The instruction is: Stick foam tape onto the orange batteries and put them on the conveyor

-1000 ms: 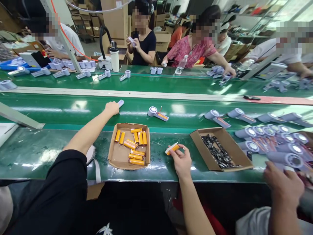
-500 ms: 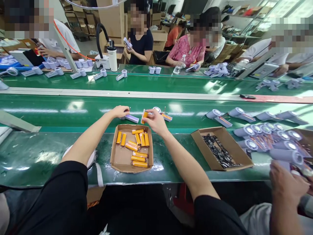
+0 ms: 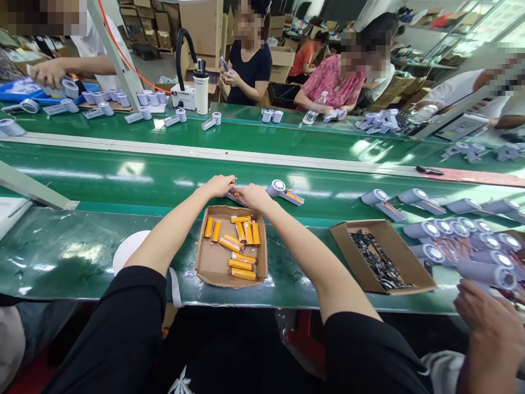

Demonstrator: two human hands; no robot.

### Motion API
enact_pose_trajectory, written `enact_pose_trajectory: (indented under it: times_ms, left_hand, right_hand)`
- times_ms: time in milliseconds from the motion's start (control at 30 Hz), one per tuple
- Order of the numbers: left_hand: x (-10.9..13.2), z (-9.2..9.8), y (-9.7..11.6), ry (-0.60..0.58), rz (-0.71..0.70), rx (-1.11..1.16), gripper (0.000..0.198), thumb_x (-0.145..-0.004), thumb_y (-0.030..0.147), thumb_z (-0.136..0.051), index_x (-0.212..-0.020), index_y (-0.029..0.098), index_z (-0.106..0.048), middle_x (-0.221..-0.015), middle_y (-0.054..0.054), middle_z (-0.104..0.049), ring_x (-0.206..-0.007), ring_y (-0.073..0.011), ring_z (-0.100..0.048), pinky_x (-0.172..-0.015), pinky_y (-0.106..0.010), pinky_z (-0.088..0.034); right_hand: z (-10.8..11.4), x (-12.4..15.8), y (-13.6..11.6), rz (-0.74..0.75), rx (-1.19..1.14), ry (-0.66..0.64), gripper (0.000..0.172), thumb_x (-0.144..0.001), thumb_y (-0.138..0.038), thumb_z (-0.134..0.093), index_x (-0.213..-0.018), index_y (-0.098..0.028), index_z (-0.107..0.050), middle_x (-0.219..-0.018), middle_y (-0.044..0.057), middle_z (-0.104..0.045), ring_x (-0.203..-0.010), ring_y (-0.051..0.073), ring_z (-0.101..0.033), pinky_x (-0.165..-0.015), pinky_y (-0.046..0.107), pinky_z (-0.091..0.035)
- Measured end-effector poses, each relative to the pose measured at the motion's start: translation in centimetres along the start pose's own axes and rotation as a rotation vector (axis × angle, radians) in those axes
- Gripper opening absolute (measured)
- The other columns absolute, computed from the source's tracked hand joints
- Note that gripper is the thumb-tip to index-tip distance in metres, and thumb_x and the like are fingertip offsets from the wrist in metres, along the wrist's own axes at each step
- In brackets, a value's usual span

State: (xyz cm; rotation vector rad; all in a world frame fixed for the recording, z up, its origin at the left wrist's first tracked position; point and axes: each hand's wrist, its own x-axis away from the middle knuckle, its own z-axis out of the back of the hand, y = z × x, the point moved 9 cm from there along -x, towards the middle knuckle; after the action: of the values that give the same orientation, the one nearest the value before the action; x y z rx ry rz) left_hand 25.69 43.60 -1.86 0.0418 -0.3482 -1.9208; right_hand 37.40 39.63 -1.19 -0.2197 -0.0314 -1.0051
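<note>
My left hand (image 3: 221, 186) is closed round the head end of a pale lilac handheld fan (image 3: 235, 197) on the green belt, mostly hidden by my hands. My right hand (image 3: 251, 196) is closed at the fan's handle, its fingers on an orange cylindrical battery that is almost wholly covered. Just in front of my hands stands a shallow cardboard box (image 3: 199, 262) holding several orange batteries (image 3: 241, 273) with thin wires. To the right of my hands lies another lilac fan (image 3: 278, 188), an orange battery showing in its open handle.
Right of the battery box, a cardboard box (image 3: 342, 246) holds small dark parts. More lilac fans (image 3: 426, 230) are gathered farther right, beside a co-worker's hand (image 3: 484, 312). A white round object (image 3: 129, 249) lies by my left forearm. Co-workers sit across the belt.
My right hand has moved left with the battery, down to the fan's handle, and now meets my left hand. The camera view has shifted, so the scene appears farther right.
</note>
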Motion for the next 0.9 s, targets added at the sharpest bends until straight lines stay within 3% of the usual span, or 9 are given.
enact_pose_trajectory:
  times_ms: [200,300,367,500,600,667,767,833,900]
  left_hand:
    - [0.0,0.8,2.3,-0.004,-0.027,0.031,0.034,-0.107,0.027,-0.052,-0.134,0.017,-0.069,-0.137,-0.016,-0.078,-0.131,-0.0292,-0.072,-0.111,-0.037,-0.054]
    - [3.6,2.6,3.1,0.105,-0.107,0.025,0.046,-0.104,0.027,-0.056,-0.146,0.011,-0.064,-0.158,-0.018,-0.066,-0.157,-0.029,-0.052,-0.135,-0.042,-0.035]
    - [9.3,3.7,2.3,0.241,-0.157,-0.002,0.052,-0.104,0.032,-0.057,-0.151,0.009,-0.062,-0.161,-0.019,-0.064,-0.162,-0.0321,-0.046,-0.14,-0.049,-0.028]
    - [25.9,1.6,-4.4,0.261,-0.025,-0.012,0.059,-0.106,0.063,-0.055,-0.143,0.021,-0.073,-0.147,-0.015,-0.074,-0.141,-0.0365,-0.065,-0.126,-0.055,-0.048]
    - [37.5,-2.6,-9.2,0.111,0.131,-0.075,0.085,-0.086,0.078,-0.074,-0.149,0.021,-0.072,-0.156,-0.017,-0.069,-0.155,-0.0517,-0.049,-0.126,-0.066,-0.043]
    - [42.3,-4.4,-10.6,0.063,0.235,-0.102,0.081,-0.089,0.07,-0.074,-0.153,0.02,-0.068,-0.161,-0.018,-0.065,-0.158,-0.0548,-0.044,-0.124,-0.069,-0.044]
    - [43.3,-3.5,-8.3,0.174,0.178,-0.106,0.063,-0.095,0.059,-0.073,-0.143,0.017,-0.07,-0.145,-0.022,-0.073,-0.151,-0.0508,-0.051,-0.122,-0.066,-0.048]
    - [41.6,-0.6,-4.5,0.353,0.059,-0.129,0.06,-0.095,0.055,-0.078,-0.14,0.018,-0.068,-0.136,-0.021,-0.075,-0.149,-0.0482,-0.052,-0.124,-0.065,-0.047]
    - [39.9,2.4,0.0,0.531,-0.075,-0.164,0.057,-0.093,0.046,-0.084,-0.141,0.021,-0.065,-0.135,-0.018,-0.075,-0.152,-0.046,-0.05,-0.126,-0.066,-0.044]
  right_hand:
    - [0.4,0.0,-0.4,0.058,0.007,-0.111,0.052,-0.103,-0.037,-0.075,-0.154,-0.029,-0.07,-0.142,0.016,-0.08,-0.128,0.036,-0.077,-0.11,0.045,-0.058]
    - [2.9,3.5,0.4,0.105,-0.202,0.096,0.05,-0.106,-0.03,-0.068,-0.155,-0.02,-0.069,-0.158,0.014,-0.071,-0.143,0.031,-0.07,-0.124,0.047,-0.052]
    - [3.8,8.4,2.2,0.097,-0.417,0.291,0.045,-0.106,-0.03,-0.063,-0.148,-0.016,-0.074,-0.152,0.015,-0.075,-0.138,0.03,-0.073,-0.122,0.049,-0.055]
    - [0.4,20.6,5.5,0.011,-0.74,0.391,0.029,-0.097,-0.048,-0.078,-0.1,-0.022,-0.089,-0.108,0.01,-0.089,-0.101,0.029,-0.085,-0.094,0.043,-0.068]
    - [-2.5,27.2,6.6,-0.047,-0.89,0.419,0.054,-0.101,-0.06,-0.072,-0.061,-0.024,-0.077,-0.077,0.009,-0.085,-0.072,0.026,-0.083,-0.068,0.036,-0.067]
    - [-3.0,29.1,6.3,-0.044,-0.991,0.478,0.066,-0.107,-0.064,-0.061,-0.056,-0.023,-0.071,-0.068,0.009,-0.081,-0.063,0.024,-0.08,-0.06,0.034,-0.063]
    - [-2.0,28.3,2.7,0.053,-1.152,0.483,0.058,-0.106,-0.066,-0.064,-0.07,-0.022,-0.079,-0.074,0.011,-0.083,-0.062,0.023,-0.078,-0.053,0.031,-0.059]
    - [-1.5,26.1,-2.6,0.161,-1.25,0.279,0.046,-0.101,-0.065,-0.072,-0.099,-0.022,-0.086,-0.087,0.009,-0.086,-0.063,0.02,-0.078,-0.051,0.028,-0.057]
    - [-1.7,24.3,-9.3,0.273,-1.267,0.011,0.054,-0.095,-0.063,-0.081,-0.13,-0.022,-0.081,-0.096,0.007,-0.087,-0.066,0.017,-0.078,-0.055,0.025,-0.058]
